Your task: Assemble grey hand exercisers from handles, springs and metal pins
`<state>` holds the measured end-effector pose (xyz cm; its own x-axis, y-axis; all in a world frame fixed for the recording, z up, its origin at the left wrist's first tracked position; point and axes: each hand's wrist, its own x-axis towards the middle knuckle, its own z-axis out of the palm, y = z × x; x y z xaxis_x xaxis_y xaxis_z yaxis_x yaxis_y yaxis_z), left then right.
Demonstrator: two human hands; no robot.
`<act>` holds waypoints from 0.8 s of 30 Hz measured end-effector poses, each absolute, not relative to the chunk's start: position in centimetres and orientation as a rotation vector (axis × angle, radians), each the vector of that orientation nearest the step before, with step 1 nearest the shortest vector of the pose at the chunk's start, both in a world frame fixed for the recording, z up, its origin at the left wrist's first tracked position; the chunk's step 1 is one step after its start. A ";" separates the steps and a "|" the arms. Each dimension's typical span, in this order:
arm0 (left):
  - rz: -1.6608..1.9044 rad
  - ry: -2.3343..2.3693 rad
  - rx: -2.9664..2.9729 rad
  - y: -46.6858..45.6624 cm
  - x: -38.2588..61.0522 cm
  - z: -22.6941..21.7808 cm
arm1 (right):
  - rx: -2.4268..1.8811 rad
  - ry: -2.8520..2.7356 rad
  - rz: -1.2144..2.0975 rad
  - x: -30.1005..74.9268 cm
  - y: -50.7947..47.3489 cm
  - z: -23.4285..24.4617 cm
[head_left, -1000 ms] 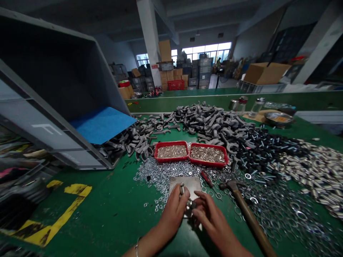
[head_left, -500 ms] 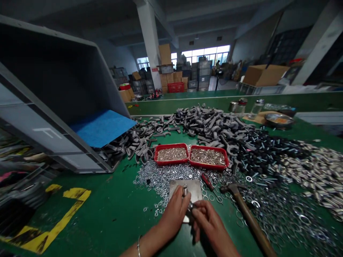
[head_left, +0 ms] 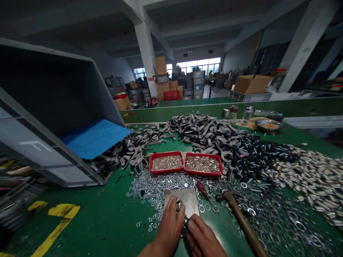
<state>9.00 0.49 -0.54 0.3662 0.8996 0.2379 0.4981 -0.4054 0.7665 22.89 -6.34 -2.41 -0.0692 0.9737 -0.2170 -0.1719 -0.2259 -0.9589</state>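
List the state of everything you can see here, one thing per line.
Left hand, gripping the metal fastener
Right hand, pinching the metal fastener
Metal fastener, held over the plate
Steel plate, lying flat
Grey plastic crate, tipped over on its side
Red trays, both full of small metal parts
Hammer, lying down

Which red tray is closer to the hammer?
The right one of the pair, with the longer silver pieces, next to the hammer; the left tray holds finer pieces.

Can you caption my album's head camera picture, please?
Left hand and right hand hold a bolt over a steel plate amid scattered washers.
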 end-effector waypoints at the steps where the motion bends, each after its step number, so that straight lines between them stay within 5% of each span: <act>1: 0.871 1.153 2.074 0.5 9.0 -0.1 | -1.149 -0.963 1.609 22.8 -6.4 -2.1; 4: 0.804 1.022 2.134 0.5 8.8 0.9 | -1.090 -0.974 1.692 22.7 -6.7 -1.3; 11: 0.770 1.187 1.816 0.1 9.1 -0.7 | -1.631 -1.656 0.764 24.0 -6.7 -0.9; 19: 0.758 1.063 2.115 -0.4 8.1 -0.2 | -0.940 -0.671 1.948 21.4 -7.2 -1.9; 24: 0.539 1.048 2.291 1.9 8.2 0.1 | -1.318 -1.199 1.506 22.7 -7.1 -2.0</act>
<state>8.18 1.88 0.06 0.6139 0.7794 0.1253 0.5554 -0.5393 0.6330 22.66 -7.06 -2.04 -0.1508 0.9577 -0.2450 0.0242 -0.2441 -0.9694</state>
